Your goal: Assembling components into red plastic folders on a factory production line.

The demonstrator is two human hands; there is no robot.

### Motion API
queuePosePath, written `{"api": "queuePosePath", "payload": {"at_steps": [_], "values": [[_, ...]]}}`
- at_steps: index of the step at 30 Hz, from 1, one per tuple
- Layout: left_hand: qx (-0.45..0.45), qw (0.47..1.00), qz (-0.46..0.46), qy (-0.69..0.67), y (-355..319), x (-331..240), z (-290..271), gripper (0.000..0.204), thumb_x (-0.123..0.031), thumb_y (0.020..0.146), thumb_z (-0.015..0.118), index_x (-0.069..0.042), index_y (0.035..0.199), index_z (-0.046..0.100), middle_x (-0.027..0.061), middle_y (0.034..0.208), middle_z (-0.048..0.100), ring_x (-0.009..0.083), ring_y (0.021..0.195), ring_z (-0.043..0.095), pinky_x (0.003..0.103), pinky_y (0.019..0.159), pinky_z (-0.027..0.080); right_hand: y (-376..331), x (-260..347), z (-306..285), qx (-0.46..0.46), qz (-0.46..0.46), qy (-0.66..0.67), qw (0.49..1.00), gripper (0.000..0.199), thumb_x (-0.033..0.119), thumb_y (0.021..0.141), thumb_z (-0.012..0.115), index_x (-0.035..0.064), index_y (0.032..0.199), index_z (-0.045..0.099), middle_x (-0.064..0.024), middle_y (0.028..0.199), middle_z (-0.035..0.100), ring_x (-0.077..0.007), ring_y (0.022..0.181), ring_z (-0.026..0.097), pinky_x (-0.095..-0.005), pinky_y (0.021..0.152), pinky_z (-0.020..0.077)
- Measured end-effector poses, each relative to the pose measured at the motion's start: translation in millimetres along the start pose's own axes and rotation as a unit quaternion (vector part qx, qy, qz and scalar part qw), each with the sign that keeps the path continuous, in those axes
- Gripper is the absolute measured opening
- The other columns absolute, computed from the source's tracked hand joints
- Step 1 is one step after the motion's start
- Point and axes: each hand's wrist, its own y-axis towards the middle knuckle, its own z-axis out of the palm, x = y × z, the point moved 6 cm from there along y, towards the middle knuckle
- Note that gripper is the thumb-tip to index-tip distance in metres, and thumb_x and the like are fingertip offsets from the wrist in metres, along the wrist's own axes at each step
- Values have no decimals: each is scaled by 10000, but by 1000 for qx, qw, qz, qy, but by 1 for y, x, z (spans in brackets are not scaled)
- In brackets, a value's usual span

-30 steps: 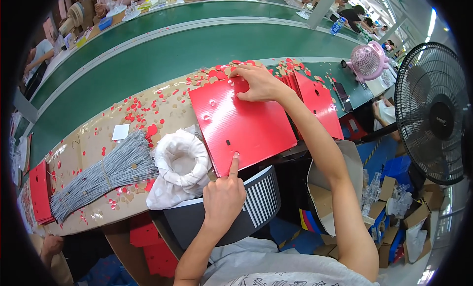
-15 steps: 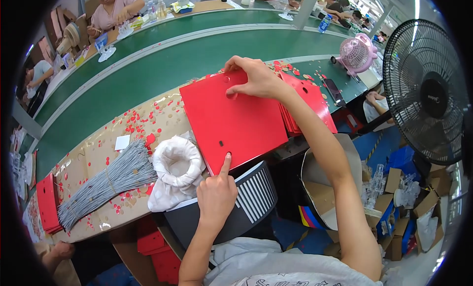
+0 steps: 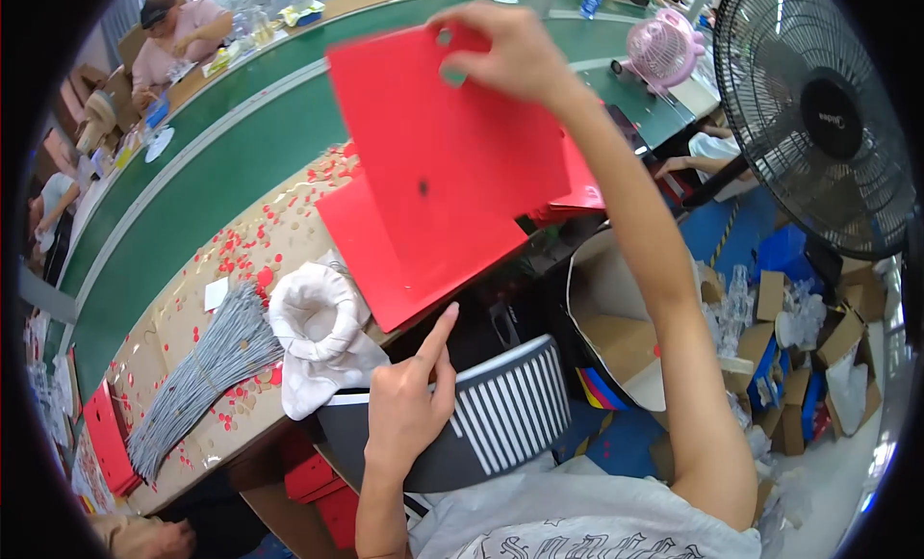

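Observation:
My right hand (image 3: 510,53) pinches the top edge of a red card sheet (image 3: 452,155), thumb in front, beside punched holes. The sheet is raised and tilted, and a small dark hole shows low on it. Beneath lies another flat red card (image 3: 351,241) on the bench edge, partly covered. My left hand (image 3: 409,405) is below that card's near edge, touching nothing; its index finger points out and the others are curled. More red cards (image 3: 580,183) lie to the right, mostly behind the raised sheet and my forearm.
Left are a white cloth bag (image 3: 289,323) with a rolled rim, grey wire ties (image 3: 197,381) and red cards (image 3: 108,434). Red and brown discs litter the bench. Beyond runs a green conveyor (image 3: 207,174). A black fan (image 3: 831,116) and open carton (image 3: 616,338) stand right.
My right hand has lifted the top red sheet up and away from the card below. My left index finger has come off the sheet. The whole view has shifted somewhat.

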Motion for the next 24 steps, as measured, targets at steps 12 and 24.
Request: {"api": "queuePosePath", "payload": {"at_steps": [12, 24], "values": [[27, 991, -75, -110, 4, 14, 7, 311, 28, 914, 579, -53, 1193, 690, 129, 567, 492, 110, 460, 452, 288, 478, 366, -180, -230, -2, 194, 493, 52, 846, 484, -31, 641, 702, 56, 1115, 751, -38, 750, 716, -128, 589, 661, -291, 559, 555], [11, 990, -120, -73, 10, 21, 4, 265, -18, 927, 608, -27, 1182, 678, 192, 633, 589, 201, 473, 558, 321, 506, 436, -203, -245, 28, 231, 478, 74, 844, 523, -45, 633, 694, 25, 1150, 725, -82, 969, 737, -152, 731, 679, -301, 637, 573]]}}
